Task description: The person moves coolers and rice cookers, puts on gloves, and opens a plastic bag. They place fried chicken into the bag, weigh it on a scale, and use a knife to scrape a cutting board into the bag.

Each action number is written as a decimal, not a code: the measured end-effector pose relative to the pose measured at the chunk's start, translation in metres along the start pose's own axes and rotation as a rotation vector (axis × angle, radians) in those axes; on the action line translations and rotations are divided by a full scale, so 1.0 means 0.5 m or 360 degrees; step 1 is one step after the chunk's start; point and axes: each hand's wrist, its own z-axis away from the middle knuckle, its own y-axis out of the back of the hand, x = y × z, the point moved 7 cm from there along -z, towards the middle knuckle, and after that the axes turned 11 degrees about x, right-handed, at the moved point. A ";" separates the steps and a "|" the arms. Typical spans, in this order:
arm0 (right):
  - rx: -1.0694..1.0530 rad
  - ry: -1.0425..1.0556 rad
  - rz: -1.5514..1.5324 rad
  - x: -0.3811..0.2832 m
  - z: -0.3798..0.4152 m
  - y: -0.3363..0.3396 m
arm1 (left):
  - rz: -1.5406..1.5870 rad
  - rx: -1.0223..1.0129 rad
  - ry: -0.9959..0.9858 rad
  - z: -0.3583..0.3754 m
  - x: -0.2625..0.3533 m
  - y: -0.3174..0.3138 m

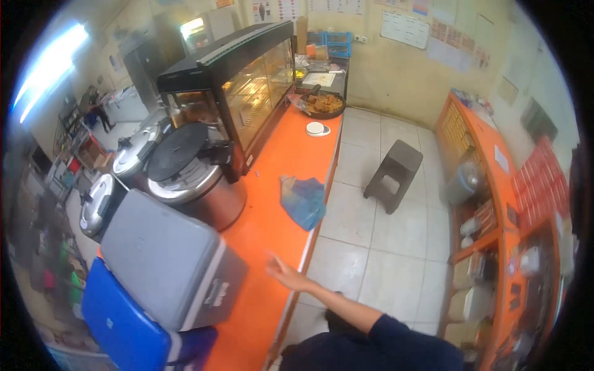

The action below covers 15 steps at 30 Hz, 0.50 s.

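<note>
My right hand (283,274) reaches over the edge of the orange counter (260,207), slightly blurred, with fingers stretched out and nothing visible in them. My left hand does not show. Ahead of the right hand a crumpled blue cloth (303,203) lies at the counter's edge. To the left of the hand stands a grey cooler box (164,260) with its lid closed, and in front of it a blue cooler box (124,318). A small white kitchen scale (317,129) sits further along the counter, near a black pan of fried food (323,104).
Large metal pots (198,185) and a glass food display case (257,89) line the counter's left side. A dark plastic stool (396,175) stands on the tiled floor. Orange shelves (473,253) with containers run along the right. Another person (96,108) is far back left.
</note>
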 end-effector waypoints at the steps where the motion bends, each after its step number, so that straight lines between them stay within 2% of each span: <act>1: -0.0115 -0.0178 0.0104 0.090 0.039 0.048 | 0.0100 -0.0051 0.0021 0.022 0.081 -0.023; 2: -0.0227 -0.0352 0.0192 0.155 0.078 0.093 | 0.0245 -0.0117 0.0094 0.047 0.175 -0.059; 4: -0.0537 -0.0360 0.0523 0.224 0.155 0.210 | 0.0670 -0.0299 0.0322 0.134 0.408 -0.168; 6: -0.0662 -0.0621 0.0561 0.262 0.197 0.326 | 0.1019 -0.0759 0.0305 0.217 0.594 -0.255; 7: -0.0598 -0.0697 0.0563 0.262 0.199 0.380 | 0.1159 -0.1044 0.0410 0.248 0.679 -0.298; 8: -0.0540 -0.0777 0.0572 0.255 0.192 0.435 | 0.1099 -0.1292 0.0350 0.287 0.751 -0.331; 10: -0.0302 -0.0847 0.0446 0.245 0.157 0.548 | 0.1116 -0.1890 0.0655 0.406 0.843 -0.395; 12: -0.0101 -0.0632 0.0388 0.305 0.102 0.667 | 0.1170 -0.2203 0.0675 0.536 0.911 -0.436; 15: 0.0123 -0.0739 0.0582 0.241 -0.002 0.832 | 0.1288 -0.2575 0.0770 0.692 1.018 -0.507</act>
